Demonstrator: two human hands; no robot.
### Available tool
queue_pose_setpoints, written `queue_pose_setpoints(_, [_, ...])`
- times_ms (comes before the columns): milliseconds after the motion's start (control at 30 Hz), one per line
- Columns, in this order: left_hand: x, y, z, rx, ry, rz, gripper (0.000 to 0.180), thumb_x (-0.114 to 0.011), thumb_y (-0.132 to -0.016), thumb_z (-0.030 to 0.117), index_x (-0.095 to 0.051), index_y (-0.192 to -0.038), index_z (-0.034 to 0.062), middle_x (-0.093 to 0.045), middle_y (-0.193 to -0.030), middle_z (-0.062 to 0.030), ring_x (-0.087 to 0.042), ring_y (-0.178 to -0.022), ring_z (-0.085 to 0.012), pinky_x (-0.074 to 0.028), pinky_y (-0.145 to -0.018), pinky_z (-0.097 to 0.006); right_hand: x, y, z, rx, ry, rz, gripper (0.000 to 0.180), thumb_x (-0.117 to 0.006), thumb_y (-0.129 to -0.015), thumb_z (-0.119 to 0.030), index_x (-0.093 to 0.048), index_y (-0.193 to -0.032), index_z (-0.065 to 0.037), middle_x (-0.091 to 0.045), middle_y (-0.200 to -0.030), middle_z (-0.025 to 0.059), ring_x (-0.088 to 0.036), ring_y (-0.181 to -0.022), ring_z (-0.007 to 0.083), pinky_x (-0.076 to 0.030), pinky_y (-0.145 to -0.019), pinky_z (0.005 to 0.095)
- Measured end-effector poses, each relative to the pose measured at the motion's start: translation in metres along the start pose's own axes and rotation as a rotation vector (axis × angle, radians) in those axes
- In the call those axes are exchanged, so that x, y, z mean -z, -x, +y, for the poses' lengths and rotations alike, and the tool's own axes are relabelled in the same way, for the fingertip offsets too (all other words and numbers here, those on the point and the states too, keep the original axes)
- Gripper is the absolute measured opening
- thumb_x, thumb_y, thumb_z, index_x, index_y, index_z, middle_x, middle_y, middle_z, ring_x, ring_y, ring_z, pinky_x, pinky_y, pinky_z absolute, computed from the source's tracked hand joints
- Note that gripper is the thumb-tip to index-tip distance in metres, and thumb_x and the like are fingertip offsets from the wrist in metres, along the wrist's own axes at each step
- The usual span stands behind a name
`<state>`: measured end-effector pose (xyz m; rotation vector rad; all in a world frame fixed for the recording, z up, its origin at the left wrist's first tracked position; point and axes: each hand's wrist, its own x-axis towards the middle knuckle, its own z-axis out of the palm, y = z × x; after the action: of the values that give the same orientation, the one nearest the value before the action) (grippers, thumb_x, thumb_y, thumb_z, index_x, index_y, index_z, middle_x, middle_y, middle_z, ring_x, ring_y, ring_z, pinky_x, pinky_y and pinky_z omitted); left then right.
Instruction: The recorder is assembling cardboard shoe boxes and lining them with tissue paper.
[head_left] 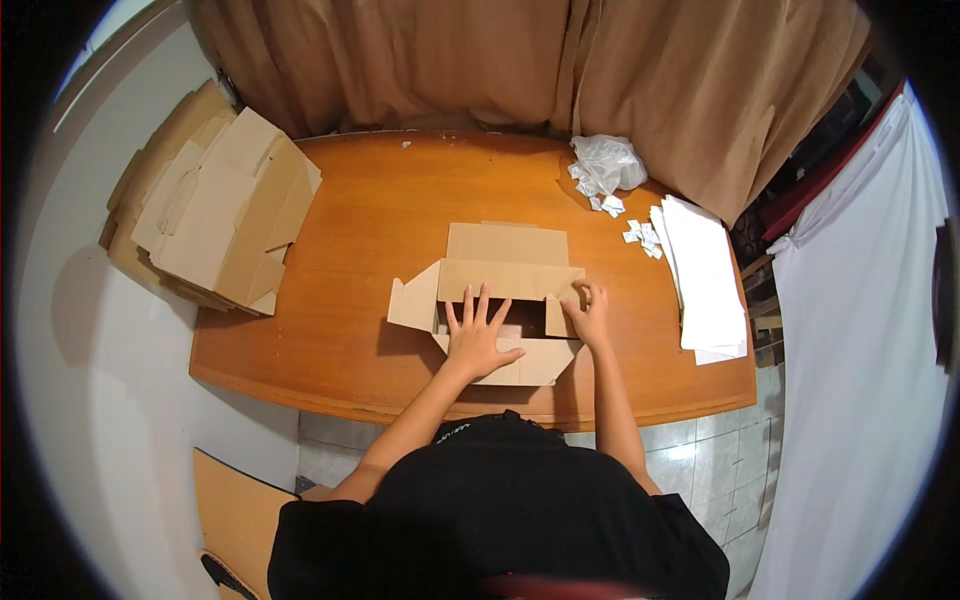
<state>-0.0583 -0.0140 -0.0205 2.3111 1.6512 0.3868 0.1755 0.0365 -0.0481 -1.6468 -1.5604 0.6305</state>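
Note:
A brown cardboard box (508,279) lies in front of me on the wooden table, its top partly uncovered and a dark inside showing. One side flap sticks out to the left, another flap leans toward the back, and a front flap hangs toward me. My left hand (478,340) is spread over the box's near part, fingers stretched across the opening. At the box's right end, my right hand (590,312) has its thumb and fingers bent around the small side flap (558,317), pinching it.
Flattened cardboard boxes (215,205) are stacked at the table's left. Toward the back right lies a clear plastic bag (610,160) with small white packets (642,237) around it. White paper sheets (703,270) lie along the right edge of the wooden table (350,240). A brown curtain (420,65) hangs behind.

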Motion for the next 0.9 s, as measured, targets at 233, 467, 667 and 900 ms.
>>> queue_pose_setpoints(233, [-0.001,-0.002,-0.005,0.015,0.034,0.053,0.089,-0.061,-0.064,0.063,-0.036,-0.136,0.0171,-0.009,-0.146,-0.0219,-0.003,-0.135,-0.0419,0.001,-0.101,-0.063,-0.014,0.005,-0.033,-0.081,0.284,-0.024,0.078,-0.072,-0.068,-0.014,-0.028,-0.132,-0.008,-0.035,-0.125,0.0244,-0.05,-0.103,0.0412,-0.045,-0.083,0.0446])
queue_pose_setpoints(467, [0.05,0.005,-0.021,0.343,0.029,0.282,0.07,-0.066,-0.071,0.044,-0.044,-0.129,0.0111,-0.015,-0.145,-0.0204,-0.002,-0.134,-0.0416,0.001,-0.098,-0.067,-0.009,0.009,-0.028,-0.066,0.331,-0.019,0.086,-0.073,-0.063,-0.038,-0.029,-0.131,-0.008,-0.035,-0.125,0.0259,-0.052,-0.1,0.0418,-0.045,-0.08,0.048])
queue_pose_setpoints(667, [0.071,0.017,-0.075,0.62,0.247,0.261,0.073,-0.066,-0.074,0.039,-0.036,-0.13,0.0013,-0.037,-0.133,-0.0242,-0.031,-0.126,-0.0378,-0.01,-0.101,-0.061,-0.009,-0.002,-0.051,0.017,0.426,0.021,0.089,-0.077,-0.058,-0.038,-0.033,-0.13,-0.008,-0.03,-0.13,0.0265,-0.044,-0.11,0.0414,-0.041,-0.085,0.0515])
queue_pose_setpoints(900, [0.057,0.011,-0.034,0.224,0.677,0.29,0.07,-0.065,-0.075,0.037,-0.04,-0.128,-0.0021,-0.052,-0.12,-0.0237,-0.044,-0.118,-0.0366,-0.034,-0.098,-0.039,-0.018,-0.01,-0.047,0.095,0.506,-0.008,0.087,-0.078,-0.057,-0.035,-0.037,-0.13,-0.012,-0.029,-0.132,0.0241,-0.045,-0.109,0.0399,-0.044,-0.082,0.0476])
